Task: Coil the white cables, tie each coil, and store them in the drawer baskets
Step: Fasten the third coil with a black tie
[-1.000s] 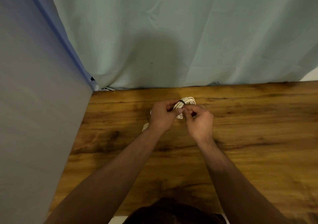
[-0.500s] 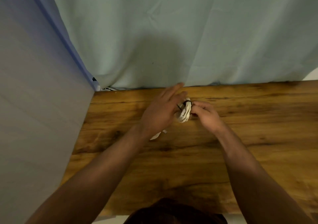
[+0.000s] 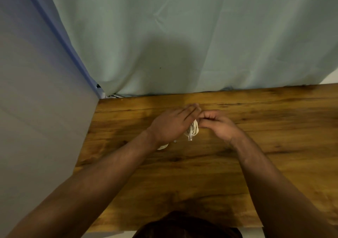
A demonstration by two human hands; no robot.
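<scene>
white cable coil (image 3: 193, 128) near the table's (image 3: 274, 146) far edge, between both hands, its plug (image 3: 190, 137) pointing at the near edge | left hand (image 3: 171, 126) fingers straight, laid over the coil, thumb hidden | right hand (image 3: 218, 123) curled, pinching the coil's top | left palm hides much of the coil from me | curtain (image 3: 182, 36) hugs far edge, open wood to the right

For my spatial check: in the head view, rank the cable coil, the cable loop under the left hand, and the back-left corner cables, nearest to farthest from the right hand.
1. cable coil, at the fingers of the right hand.
2. cable loop, peeking out beneath the left hand.
3. corner cables, far back-left by the curtain.
</scene>
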